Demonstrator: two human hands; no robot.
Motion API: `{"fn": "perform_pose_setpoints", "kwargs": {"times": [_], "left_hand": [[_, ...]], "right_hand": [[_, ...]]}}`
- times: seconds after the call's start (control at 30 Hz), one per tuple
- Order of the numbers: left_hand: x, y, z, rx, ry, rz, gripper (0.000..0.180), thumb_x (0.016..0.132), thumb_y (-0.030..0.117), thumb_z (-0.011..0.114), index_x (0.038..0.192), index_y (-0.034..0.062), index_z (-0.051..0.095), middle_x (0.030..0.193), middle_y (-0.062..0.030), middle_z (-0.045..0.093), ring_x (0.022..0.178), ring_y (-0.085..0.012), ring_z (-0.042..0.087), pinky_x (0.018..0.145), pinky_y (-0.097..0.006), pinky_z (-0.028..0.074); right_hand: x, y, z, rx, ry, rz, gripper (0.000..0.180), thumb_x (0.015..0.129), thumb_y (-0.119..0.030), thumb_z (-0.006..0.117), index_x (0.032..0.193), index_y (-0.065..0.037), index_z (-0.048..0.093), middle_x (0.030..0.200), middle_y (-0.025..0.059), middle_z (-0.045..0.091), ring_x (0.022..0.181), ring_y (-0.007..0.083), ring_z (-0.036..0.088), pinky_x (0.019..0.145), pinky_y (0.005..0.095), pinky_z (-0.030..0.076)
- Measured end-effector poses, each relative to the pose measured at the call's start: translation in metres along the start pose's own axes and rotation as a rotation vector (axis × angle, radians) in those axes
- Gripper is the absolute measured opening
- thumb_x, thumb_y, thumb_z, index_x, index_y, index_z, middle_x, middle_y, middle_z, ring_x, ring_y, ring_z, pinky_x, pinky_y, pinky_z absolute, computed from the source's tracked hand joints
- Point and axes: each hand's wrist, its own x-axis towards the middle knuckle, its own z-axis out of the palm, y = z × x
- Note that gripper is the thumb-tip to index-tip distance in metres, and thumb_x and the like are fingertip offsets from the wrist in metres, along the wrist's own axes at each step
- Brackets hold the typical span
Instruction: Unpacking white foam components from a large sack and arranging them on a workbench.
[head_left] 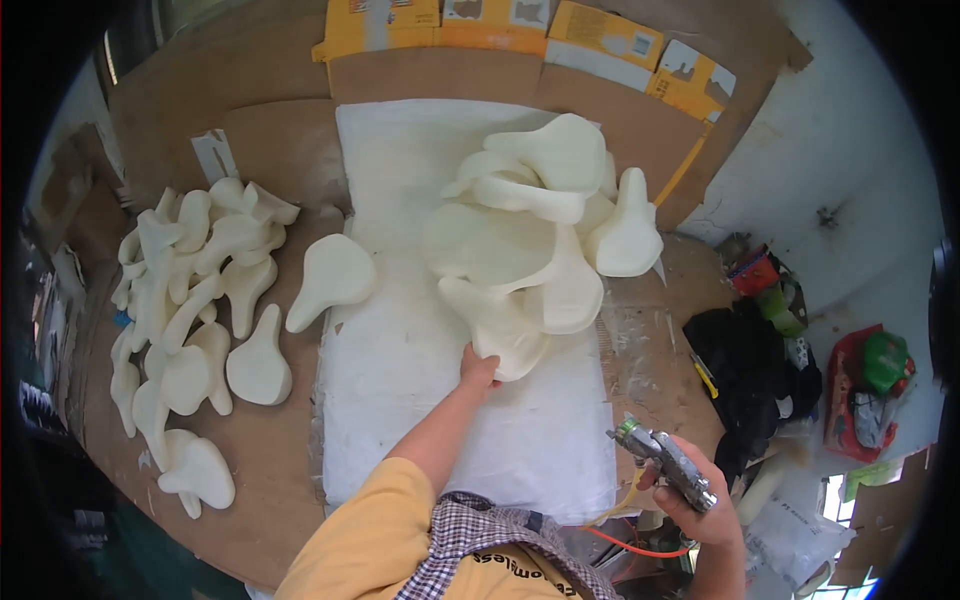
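A pile of cream foam bicycle saddle pads (560,160) lies on a white sheet (400,420). With my left hand (479,368) I grip the near edge of the closest saddle pad (500,325), thumb on top; its narrow end points up and left, against the pile. My right hand (700,490) is wrapped round a metal spray gun (665,462) with a green ring near its nozzle. The gun is held over the sheet's right edge, its nozzle pointing left and away from me. An orange hose (635,547) runs near it.
Many more pads (180,300) are heaped on brown cardboard at the left, and one pad (335,278) overlaps the sheet's left edge. Far off, yellow carton pieces (605,40) edge the cardboard. A black cloth (740,370) and a red container (860,395) stand at the right.
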Motion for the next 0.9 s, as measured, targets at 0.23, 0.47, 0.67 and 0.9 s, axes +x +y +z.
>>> {"fn": "perform_pose_setpoints", "kwargs": {"times": [0.23,0.47,0.67,0.9], "left_hand": [[-0.045,0.051,-0.097,0.321,0.056,0.246,0.066,0.074,0.009,0.06,0.135,0.013,0.036,0.105,-0.012,0.059,0.082,-0.022,0.062,0.049,-0.03,0.051],[-0.062,0.056,-0.157,0.41,0.171,0.324,0.062,0.074,0.011,0.061,0.132,0.0123,0.041,0.1,-0.0098,0.06,0.073,-0.0174,0.059,0.048,-0.03,0.049],[-0.068,0.066,-0.203,0.382,0.08,0.179,0.059,0.071,0.016,0.061,0.127,0.0129,0.045,0.094,-0.008,0.061,0.07,-0.0178,0.059,0.048,-0.031,0.049],[-0.02,0.144,-0.245,-0.518,0.397,0.306,0.076,0.077,0.055,0.063,0.132,0.0103,0.037,0.118,-0.0154,0.05,0.088,-0.0273,0.054,0.076,-0.039,0.048]], "right_hand": [[-0.015,0.006,-0.016,0.02,-0.01,0.045,0.049,0.075,0.002,0.064,0.122,0.001,0.049,0.093,0.0075,0.061,0.084,0.013,0.058,0.077,0.0264,0.046],[0.026,0.004,0.013,0.055,-0.165,-0.034,0.046,0.074,0.004,0.066,0.118,0.002,0.052,0.088,0.0064,0.063,0.076,0.011,0.058,0.07,0.025,0.047],[0.042,-0.002,0.013,0.265,-0.101,-0.167,0.047,0.074,0.003,0.065,0.119,0.004,0.051,0.089,0.0113,0.064,0.076,0.0164,0.061,0.07,0.0286,0.049],[0.046,0.022,-0.001,0.278,0.031,-0.11,0.053,0.077,-0.006,0.065,0.125,0.005,0.045,0.093,0.0139,0.062,0.085,0.0208,0.061,0.078,0.034,0.047]]}}
